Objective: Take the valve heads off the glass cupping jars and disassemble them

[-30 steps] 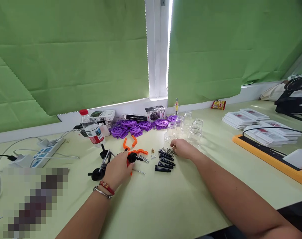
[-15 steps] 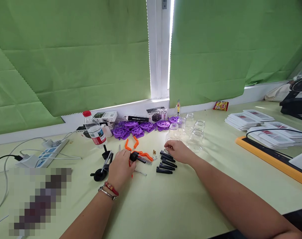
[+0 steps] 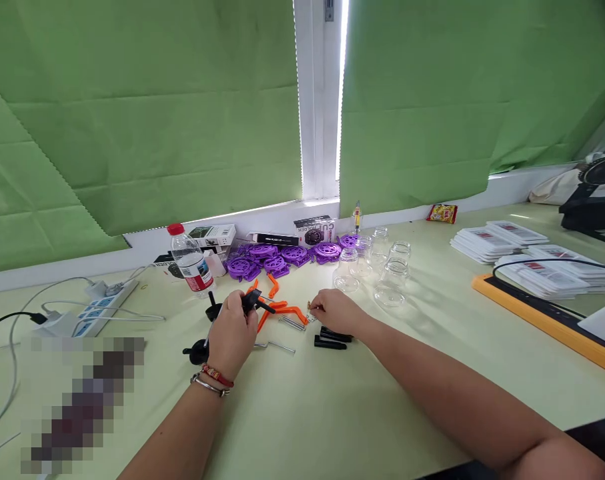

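My left hand [image 3: 234,330] is closed around a black plastic part [image 3: 251,300] with a short arm sticking out to the right. Its fingers partly cover that part. Fingertips together, my right hand [image 3: 338,311] pinches at a few tiny brass and silver pieces [image 3: 310,316]; whatever is between its fingers is too small to make out. Black tubes [image 3: 330,343] lie under and below the right hand, which hides some of them. Between the hands are orange handles [image 3: 290,309], thin metal rods [image 3: 292,323] and a bent rod [image 3: 281,347]. Another black round part [image 3: 197,352] rests left of my left hand.
Purple plastic discs [image 3: 276,265] and small boxes [image 3: 315,230] line the window side. Clear glass jars [image 3: 392,280] stand beyond my right hand. A water bottle [image 3: 192,270] and power strip [image 3: 100,308] are left; white card stacks [image 3: 542,277] and an orange-edged device [image 3: 537,320] are right.
My right hand has moved left, from the far ends of the black tubes to the tiny pieces. In my left hand the black part has turned and shifted slightly left and up.
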Available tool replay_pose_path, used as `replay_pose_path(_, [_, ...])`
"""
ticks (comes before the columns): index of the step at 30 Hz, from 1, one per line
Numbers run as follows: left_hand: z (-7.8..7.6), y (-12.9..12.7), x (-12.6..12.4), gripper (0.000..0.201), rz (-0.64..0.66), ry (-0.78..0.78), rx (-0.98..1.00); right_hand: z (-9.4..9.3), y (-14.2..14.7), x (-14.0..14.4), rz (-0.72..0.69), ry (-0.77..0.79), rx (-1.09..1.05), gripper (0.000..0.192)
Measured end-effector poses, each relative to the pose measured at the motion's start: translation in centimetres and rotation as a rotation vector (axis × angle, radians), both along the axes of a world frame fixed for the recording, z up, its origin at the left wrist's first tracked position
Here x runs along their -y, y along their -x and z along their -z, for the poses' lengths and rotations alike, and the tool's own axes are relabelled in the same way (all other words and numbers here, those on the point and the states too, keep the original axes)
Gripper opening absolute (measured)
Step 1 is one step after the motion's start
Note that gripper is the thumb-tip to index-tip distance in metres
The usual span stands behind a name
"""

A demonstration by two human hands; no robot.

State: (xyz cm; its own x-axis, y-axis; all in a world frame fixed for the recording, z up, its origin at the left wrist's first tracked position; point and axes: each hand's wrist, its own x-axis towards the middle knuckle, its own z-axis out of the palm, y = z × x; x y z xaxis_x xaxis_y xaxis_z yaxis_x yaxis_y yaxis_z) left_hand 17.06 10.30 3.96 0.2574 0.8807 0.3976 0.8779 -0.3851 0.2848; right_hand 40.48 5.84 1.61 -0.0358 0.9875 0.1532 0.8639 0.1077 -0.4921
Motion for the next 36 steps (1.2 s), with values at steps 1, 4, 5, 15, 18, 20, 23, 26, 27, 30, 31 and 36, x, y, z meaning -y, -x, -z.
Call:
replay_pose_path(1, [0.0,0.0,0.0,0.028,-0.004,0.000,0.007,0.0,0.4,-0.3,0.012,0.027,0.021,0.019])
replay_pose_path(4, [0.0,0.1,-0.1,0.029,-0.013,0.001,0.006,-0.4,1.7,-1.3,0.061,0.125,0.095,0.015])
replay_pose_path(5, [-0.1,0.1,-0.1,0.029,-0.017,0.001,0.000,-0.5,2.1,-1.6,0.070,0.145,0.109,0.014])
replay_pose_path(15, [-0.1,0.6,-0.6,0.029,0.050,0.058,0.075,0.0,5.2,-3.6,0.019,0.100,-0.032,0.018])
replay_pose_path(18, [0.2,0.3,-0.4,0.023,0.222,0.193,0.249,-0.4,4.9,-2.9,-0.077,0.073,-0.410,0.024])
replay_pose_path(20, [0.3,-0.2,0.0,0.018,0.348,0.282,0.395,-1.0,4.4,-1.9,-0.172,0.134,-0.698,0.047])
replay_pose_path(23, [0.4,-0.9,0.6,0.019,0.453,0.362,0.529,-1.6,3.8,-0.4,-0.255,0.272,-0.956,0.079])
replay_pose_path(26, [0.4,-1.4,1.3,0.024,0.509,0.401,0.543,-1.4,3.5,0.4,-0.239,0.316,-1.086,0.084])
replay_pose_path(27, [0.4,-1.5,1.5,0.024,0.531,0.407,0.534,-1.2,3.5,0.5,-0.231,0.305,-1.122,0.084])
replay_pose_path(30, [0.3,-1.7,2.1,0.023,0.583,0.374,0.496,-0.6,3.8,0.6,-0.196,0.245,-1.210,0.077])
replay_pose_path(31, [0.2,-1.8,2.2,0.024,0.592,0.354,0.481,-0.6,3.9,0.6,-0.182,0.232,-1.224,0.073])
replay_pose_path(36, [-0.1,-1.7,2.4,0.027,0.665,0.286,0.361,-1.2,3.8,0.8,-0.182,0.301,-1.243,0.039])
